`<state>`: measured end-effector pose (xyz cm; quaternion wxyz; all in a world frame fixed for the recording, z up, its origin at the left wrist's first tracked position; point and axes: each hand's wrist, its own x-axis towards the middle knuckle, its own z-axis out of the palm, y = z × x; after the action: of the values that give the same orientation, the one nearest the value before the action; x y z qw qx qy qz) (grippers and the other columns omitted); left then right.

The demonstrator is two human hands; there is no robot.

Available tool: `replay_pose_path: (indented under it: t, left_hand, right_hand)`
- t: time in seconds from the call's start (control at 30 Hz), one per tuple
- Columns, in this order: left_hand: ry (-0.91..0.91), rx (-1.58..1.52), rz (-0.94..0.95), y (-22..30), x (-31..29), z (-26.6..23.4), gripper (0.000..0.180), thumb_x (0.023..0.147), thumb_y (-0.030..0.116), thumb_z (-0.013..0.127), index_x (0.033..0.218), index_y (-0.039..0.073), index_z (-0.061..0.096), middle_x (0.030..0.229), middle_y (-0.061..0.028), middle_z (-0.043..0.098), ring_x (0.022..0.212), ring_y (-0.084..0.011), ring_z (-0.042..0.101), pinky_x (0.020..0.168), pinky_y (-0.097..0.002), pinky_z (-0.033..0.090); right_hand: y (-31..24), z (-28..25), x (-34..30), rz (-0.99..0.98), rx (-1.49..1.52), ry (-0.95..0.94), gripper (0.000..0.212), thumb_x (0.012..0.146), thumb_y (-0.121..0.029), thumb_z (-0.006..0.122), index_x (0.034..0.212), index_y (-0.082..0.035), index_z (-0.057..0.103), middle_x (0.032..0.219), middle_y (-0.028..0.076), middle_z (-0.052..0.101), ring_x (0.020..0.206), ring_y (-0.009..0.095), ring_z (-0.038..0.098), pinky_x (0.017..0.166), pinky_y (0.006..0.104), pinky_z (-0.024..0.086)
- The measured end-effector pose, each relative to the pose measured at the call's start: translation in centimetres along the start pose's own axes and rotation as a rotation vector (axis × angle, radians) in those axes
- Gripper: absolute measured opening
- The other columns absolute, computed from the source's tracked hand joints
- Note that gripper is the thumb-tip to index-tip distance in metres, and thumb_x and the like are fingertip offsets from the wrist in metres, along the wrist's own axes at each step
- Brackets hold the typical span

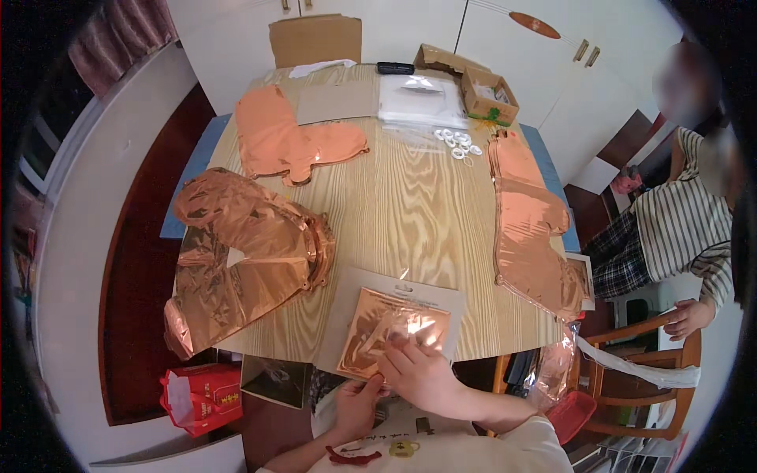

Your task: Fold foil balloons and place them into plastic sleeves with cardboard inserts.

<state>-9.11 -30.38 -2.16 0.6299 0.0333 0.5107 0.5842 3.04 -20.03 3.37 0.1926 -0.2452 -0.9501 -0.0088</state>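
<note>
A folded copper foil balloon (367,331) lies on a pale grey backing card (453,311) with a hanging slot, at the table's near edge. My right hand (422,378) is closed, its fingertips bunched on the shiny foil. Below it, my left hand (359,407) pinches the foil's lower edge, thumb and fingers together. Whether the left fingers also grip the card cannot be seen. To the left lies a stack of flat copper foil balloons (236,260), and another flat foil balloon pile (296,138) is behind it. More foil balloons (528,229) lie along the right edge.
At the table's back are clear plastic bags (422,98), white rings (457,143), a small cardboard box (490,98) and a black case (395,68). A red bag (201,398) stands lower left. On the right, another person (690,213) rests a hand on a wooden chair (631,335).
</note>
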Motion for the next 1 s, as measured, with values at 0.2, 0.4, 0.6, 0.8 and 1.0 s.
replay_pose_path:
  t: [0.2,0.4,0.6,0.8,1.0]
  left_hand:
    - [-0.050,-0.008,-0.032,-0.4,0.4,-0.3,0.019,0.098,0.012,0.055,0.103,-0.003,0.066,0.090,-0.0070,0.069,0.079,-0.0111,0.063,0.074,-0.0241,0.051]
    - [-0.264,-0.242,0.104,-1.7,0.8,-1.8,0.033,0.101,0.015,0.039,0.111,-0.010,0.059,0.108,-0.0174,0.065,0.101,-0.0234,0.063,0.096,-0.0387,0.046]
    - [-0.300,0.372,0.203,-2.2,1.9,-3.8,0.036,0.100,0.015,0.037,0.114,-0.011,0.059,0.115,-0.0192,0.064,0.106,-0.0254,0.061,0.099,-0.0398,0.045]
    - [-0.329,0.065,0.104,-2.1,1.9,-3.4,0.035,0.099,0.012,0.039,0.114,-0.010,0.061,0.111,-0.0165,0.066,0.102,-0.0231,0.063,0.093,-0.0357,0.048]
    - [-0.287,0.210,0.132,-1.5,2.2,-3.4,0.035,0.101,0.013,0.038,0.110,-0.009,0.063,0.105,-0.0142,0.068,0.094,-0.0199,0.064,0.088,-0.0316,0.050]
  right_hand:
    - [0.6,-0.8,0.0,0.028,0.118,0.013,0.032,0.071,-0.024,0.065,0.099,-0.009,0.062,0.090,0.001,0.057,0.083,0.018,0.055,0.074,0.0305,0.044]
    - [1.0,-1.3,-1.6,0.014,0.246,-0.077,0.037,0.073,-0.026,0.072,0.106,-0.010,0.064,0.107,0.004,0.058,0.103,0.022,0.052,0.087,0.0374,0.040]
    - [0.8,-0.7,-2.3,0.113,0.317,-0.071,0.037,0.073,-0.023,0.071,0.106,-0.008,0.063,0.111,0.007,0.057,0.107,0.025,0.050,0.092,0.0388,0.039]
    - [0.9,0.3,-1.7,0.153,0.282,0.054,0.036,0.072,-0.018,0.069,0.106,-0.006,0.063,0.114,0.010,0.055,0.114,0.028,0.047,0.093,0.0418,0.036]
    - [0.4,1.2,-2.1,0.215,0.243,0.075,0.031,0.070,-0.014,0.071,0.100,-0.007,0.063,0.116,0.008,0.056,0.113,0.029,0.047,0.094,0.0472,0.034]
